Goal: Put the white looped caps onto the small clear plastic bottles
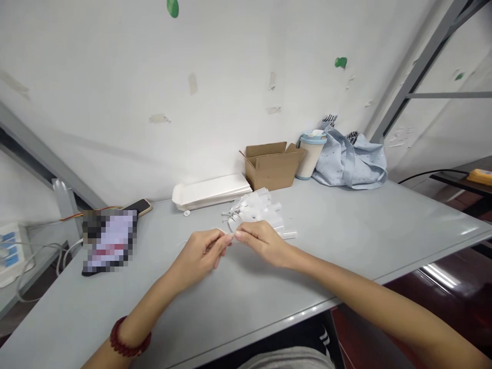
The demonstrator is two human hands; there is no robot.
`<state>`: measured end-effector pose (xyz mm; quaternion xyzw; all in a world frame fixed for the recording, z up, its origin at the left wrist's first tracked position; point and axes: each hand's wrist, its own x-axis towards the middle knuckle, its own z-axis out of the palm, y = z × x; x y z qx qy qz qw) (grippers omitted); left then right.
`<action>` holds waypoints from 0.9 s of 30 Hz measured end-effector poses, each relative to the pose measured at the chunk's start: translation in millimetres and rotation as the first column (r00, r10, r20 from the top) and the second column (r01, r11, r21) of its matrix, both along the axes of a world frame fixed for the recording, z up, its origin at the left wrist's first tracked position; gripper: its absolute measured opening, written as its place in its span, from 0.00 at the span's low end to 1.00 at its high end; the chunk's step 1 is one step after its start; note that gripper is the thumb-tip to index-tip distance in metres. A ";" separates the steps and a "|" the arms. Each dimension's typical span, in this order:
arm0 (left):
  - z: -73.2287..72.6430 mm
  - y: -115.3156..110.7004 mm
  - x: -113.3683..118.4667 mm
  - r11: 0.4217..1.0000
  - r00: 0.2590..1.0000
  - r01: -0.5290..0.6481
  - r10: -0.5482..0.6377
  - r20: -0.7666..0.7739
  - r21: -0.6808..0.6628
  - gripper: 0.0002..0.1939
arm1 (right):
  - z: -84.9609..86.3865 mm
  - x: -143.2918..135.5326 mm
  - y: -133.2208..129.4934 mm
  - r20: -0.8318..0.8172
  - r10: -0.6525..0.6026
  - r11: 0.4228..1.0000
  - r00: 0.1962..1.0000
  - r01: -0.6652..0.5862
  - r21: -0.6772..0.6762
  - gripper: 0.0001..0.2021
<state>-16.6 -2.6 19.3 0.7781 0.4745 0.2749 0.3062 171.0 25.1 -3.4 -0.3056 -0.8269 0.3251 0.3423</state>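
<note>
My left hand (pixel 203 253) and my right hand (pixel 265 242) meet over the middle of the grey table, thumb tips nearly touching. Both are closed in a pinch. Between their fingertips is something thin and whitish, too small and covered to make out. A fine pale strand (pixel 182 242) shows on the table just left of my left hand. Directly behind my hands lies a pile of translucent plastic pieces (pixel 259 205), some tube-like, with small white and metallic-looking bits at their left ends.
Behind the pile are a long white tray-like stack (pixel 211 190), an open cardboard box (pixel 274 171), a lidded cup (pixel 310 156) and a light blue cloth bag (pixel 355 164). To the left lie a phone (pixel 143 206) and a blurred-out item (pixel 113 241). A power strip (pixel 13 251) sits far left.
</note>
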 end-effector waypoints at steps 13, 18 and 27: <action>-10.3 -2.2 2.7 0.841 0.992 0.086 -0.023 -0.123 0.534 0.07 | 13.9 -1.0 1.8 -0.286 0.007 0.704 0.958 -0.208 -0.679 0.20; -1.4 0.0 1.6 0.970 0.998 -0.065 0.067 -0.002 0.235 0.12 | 10.8 -1.7 -1.1 -0.153 -0.018 0.989 0.988 -0.005 -0.149 0.15; 1.7 0.9 2.1 0.994 0.991 -0.004 0.018 0.132 -0.106 0.21 | -3.1 -1.2 -0.1 0.025 -0.055 0.942 0.998 0.044 0.333 0.14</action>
